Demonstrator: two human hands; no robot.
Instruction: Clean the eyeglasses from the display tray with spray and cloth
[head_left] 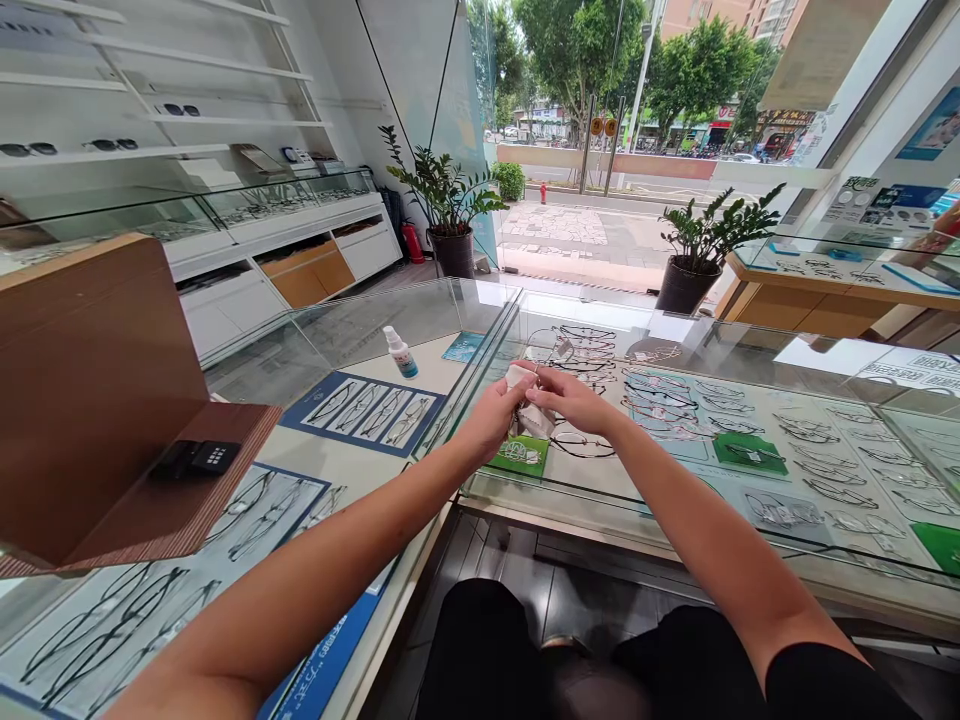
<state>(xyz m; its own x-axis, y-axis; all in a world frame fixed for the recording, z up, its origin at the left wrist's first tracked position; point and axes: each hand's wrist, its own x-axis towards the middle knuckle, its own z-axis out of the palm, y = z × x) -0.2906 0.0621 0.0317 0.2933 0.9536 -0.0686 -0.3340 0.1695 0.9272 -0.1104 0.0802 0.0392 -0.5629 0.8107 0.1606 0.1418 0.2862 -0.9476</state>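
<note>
Above the glass display counter point(480, 487), my two hands are close together around a small white cloth point(538, 420). My left hand point(496, 412) pinches the cloth with thumb and fingers. From the other side, my right hand point(568, 396) has its fingers closed on the same cloth. A thin wire-like line shows near the fingertips, but I cannot make out what it belongs to. Under the glass below my hands lie rows of eyeglasses point(581, 440) and a green card point(517, 456). A white spray bottle point(401, 352) stands to the left of my hands.
On the left, a brown wooden stand point(105, 400) holds a black device point(199, 459). Framed eyeglasses on blue-edged trays point(360, 449) lie nearby. Potted plants point(453, 250) flank the glass doorway, beside a red fire extinguisher point(412, 243). Wall shelves point(202, 55) rise at the back left.
</note>
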